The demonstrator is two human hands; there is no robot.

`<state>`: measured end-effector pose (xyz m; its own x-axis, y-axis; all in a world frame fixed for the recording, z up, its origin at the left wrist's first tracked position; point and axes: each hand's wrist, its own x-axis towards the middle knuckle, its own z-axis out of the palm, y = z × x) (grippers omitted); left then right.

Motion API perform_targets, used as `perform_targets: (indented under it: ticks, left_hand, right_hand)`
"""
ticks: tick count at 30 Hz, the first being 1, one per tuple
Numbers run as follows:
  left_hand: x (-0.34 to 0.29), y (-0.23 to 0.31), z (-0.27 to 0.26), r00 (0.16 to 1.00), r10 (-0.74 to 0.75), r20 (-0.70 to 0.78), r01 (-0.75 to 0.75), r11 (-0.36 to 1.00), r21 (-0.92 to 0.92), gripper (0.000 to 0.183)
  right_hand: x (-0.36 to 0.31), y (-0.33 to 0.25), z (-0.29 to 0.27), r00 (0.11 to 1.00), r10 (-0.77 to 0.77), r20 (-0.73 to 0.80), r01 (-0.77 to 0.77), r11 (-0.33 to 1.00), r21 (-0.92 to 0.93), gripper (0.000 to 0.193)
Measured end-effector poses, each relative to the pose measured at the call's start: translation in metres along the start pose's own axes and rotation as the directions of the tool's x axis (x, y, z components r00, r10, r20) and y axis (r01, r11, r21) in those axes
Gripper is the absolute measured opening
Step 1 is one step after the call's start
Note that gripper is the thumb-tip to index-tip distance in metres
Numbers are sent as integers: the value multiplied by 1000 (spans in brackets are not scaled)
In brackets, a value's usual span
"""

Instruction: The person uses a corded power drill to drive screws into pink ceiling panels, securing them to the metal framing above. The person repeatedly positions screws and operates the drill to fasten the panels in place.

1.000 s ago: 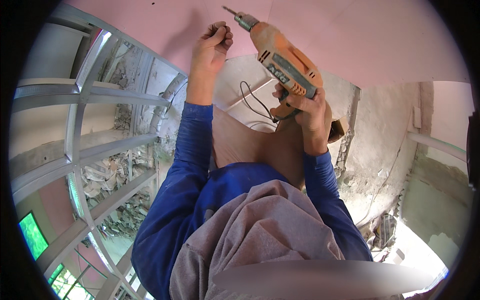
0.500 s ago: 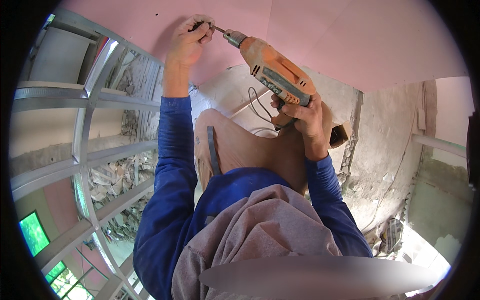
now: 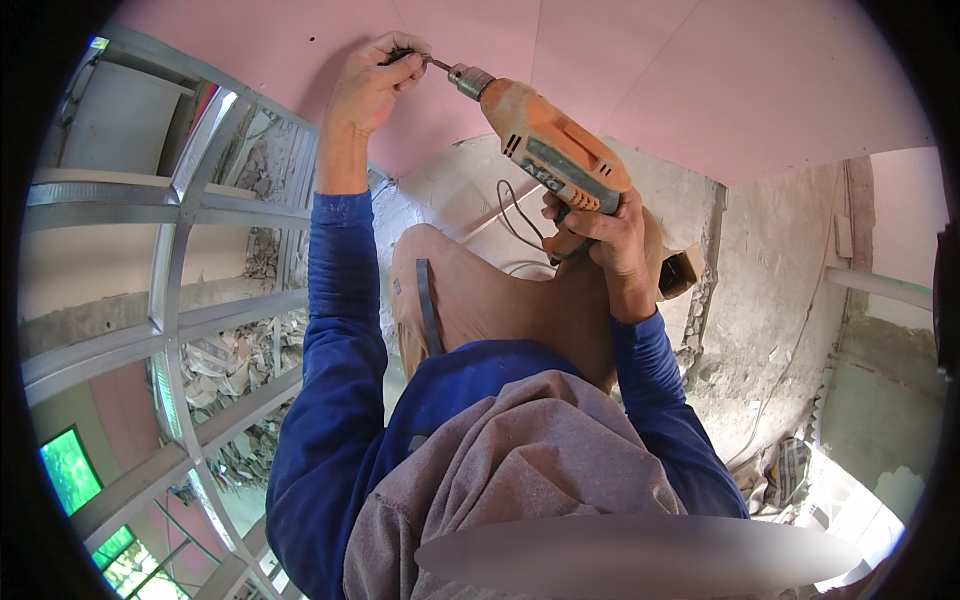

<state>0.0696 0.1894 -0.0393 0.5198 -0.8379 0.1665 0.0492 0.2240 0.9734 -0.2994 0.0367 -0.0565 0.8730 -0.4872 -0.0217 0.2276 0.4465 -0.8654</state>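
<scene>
My right hand [image 3: 618, 240] is wrapped round the handle of an orange and grey corded power drill [image 3: 555, 140], which is tilted with its chuck up and to the left. A thin bit [image 3: 437, 63] runs from the chuck to the fingers of my left hand [image 3: 372, 85]. Those fingers are pinched on small dark screws [image 3: 402, 55], partly hidden by the fingertips, close against a pink board [image 3: 620, 60]. Whether the bit sits in a screw head is too small to tell. The drill's dark cord [image 3: 512, 215] loops below its body.
On the left stands a metal stud frame [image 3: 165, 260], with rubble [image 3: 235, 370] beyond it. An open cardboard box [image 3: 680, 272] lies right of my knee, near a rough plastered wall [image 3: 770, 280]. A dark hole [image 3: 312, 39] shows in the pink board.
My left forearm has shifted slightly left. The drill and both hands otherwise keep nearly the same place, with the bit still at my left fingertips.
</scene>
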Motion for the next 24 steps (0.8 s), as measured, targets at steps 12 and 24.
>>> perform_targets:
  ticks: [12,24]
  left_hand:
    - [3,16,-4,998,-33,45,24,981,191,12]
    - [12,1,-3,992,90,93,-72,982,-173,12]
  right_hand:
    - [4,6,-8,1000,-10,20,10,1000,4,65]
    - [4,5,-6,999,-24,23,23,999,48,65]
